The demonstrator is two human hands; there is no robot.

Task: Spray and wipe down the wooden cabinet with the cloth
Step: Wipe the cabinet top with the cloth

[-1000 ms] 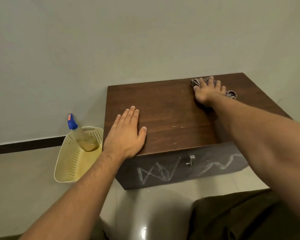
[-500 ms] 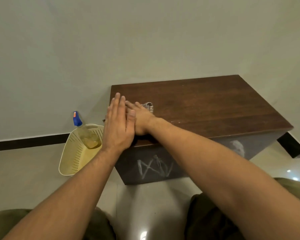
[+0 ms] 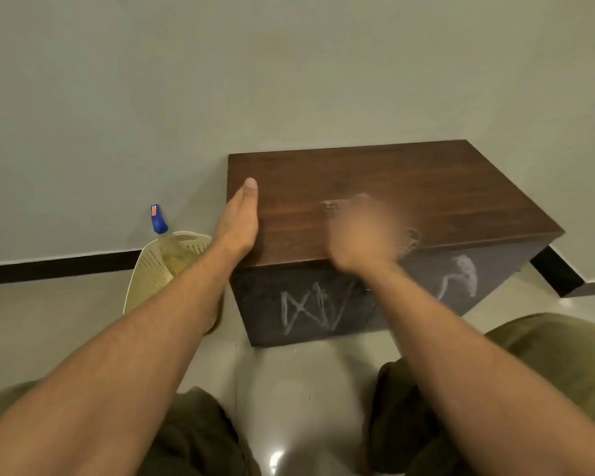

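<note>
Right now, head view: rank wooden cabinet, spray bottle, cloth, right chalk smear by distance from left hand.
From the left hand:
1. wooden cabinet: touching, at its top's left edge.
2. spray bottle: just left, in the cream basket.
3. cloth: blurred, under the right hand, top's front.
4. right chalk smear: front panel, far right.

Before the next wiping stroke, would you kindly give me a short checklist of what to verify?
1. Cloth under right hand: ok, its edges show beside the blurred hand.
2. Right hand's grip on cloth: cannot tell, motion blur.
3. Left hand steadying cabinet: ok, straight fingers at the top's left edge.
4. Bottle within reach: likely ok, it stands in the basket left of the cabinet.
5. Front clean: not ok, white marks show on it.
6. Top fully wiped: cannot tell.
</note>
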